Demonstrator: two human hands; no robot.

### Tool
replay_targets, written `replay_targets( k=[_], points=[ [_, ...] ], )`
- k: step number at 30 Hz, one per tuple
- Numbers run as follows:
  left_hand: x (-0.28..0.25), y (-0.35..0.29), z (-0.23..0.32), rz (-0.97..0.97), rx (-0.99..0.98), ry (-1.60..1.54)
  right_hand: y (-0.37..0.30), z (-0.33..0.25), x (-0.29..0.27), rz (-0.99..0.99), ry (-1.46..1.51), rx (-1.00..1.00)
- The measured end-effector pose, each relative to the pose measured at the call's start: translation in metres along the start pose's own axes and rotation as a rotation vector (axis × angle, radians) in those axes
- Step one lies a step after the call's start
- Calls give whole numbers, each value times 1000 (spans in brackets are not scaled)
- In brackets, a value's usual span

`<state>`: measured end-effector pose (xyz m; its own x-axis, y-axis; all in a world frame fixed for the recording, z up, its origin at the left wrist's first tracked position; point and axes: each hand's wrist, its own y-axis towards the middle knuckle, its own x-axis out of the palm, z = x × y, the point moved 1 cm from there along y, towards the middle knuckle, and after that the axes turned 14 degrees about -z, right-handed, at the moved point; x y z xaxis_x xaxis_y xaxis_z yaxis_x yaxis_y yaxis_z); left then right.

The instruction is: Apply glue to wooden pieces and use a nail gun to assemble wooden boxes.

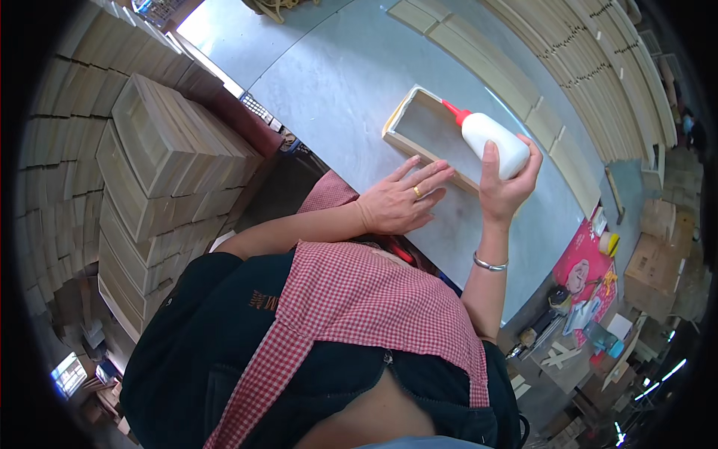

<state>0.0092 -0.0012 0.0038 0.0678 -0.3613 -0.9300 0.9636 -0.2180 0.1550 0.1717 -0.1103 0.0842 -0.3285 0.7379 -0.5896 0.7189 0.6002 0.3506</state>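
Note:
A white squeeze bottle (495,144) with a red nozzle is gripped in my right hand (505,178), tilted so the nozzle points up and left over a wooden frame (423,149). This rectangular frame lies on the pale table, its inside open to the tabletop. White material runs along the top edge of its left end. My left hand (404,197), with fingers stretched out, rests at the near side of the frame, fingertips at or against its near rail. The frame's right end is partly hidden behind the bottle and my right hand.
The smooth grey table (329,82) spreads ahead. Wooden strips (479,56) line its far side, with tall stacks of boards (576,60) beyond. Stacked wooden frames (161,142) rise close on my left. At right are cardboard boxes (652,258) and a cluttered bench with a pink cloth (580,258).

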Motion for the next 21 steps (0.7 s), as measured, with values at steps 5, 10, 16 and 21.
replay_targets(
  k=[5, 10, 16, 21],
  points=[
    [2, 1, 0, 47, 7, -48, -14, 7, -25, 63, -37, 48],
    [-2, 3, 3, 63, -14, -43, -30, 21, -53, 129, -116, 86],
    [-7, 4, 6, 61, -20, -21, -47, 35, -84, 202, -189, 141],
    [-9, 4, 7, 37, -31, -19, -59, 46, -105, 250, -246, 161]
  ],
)
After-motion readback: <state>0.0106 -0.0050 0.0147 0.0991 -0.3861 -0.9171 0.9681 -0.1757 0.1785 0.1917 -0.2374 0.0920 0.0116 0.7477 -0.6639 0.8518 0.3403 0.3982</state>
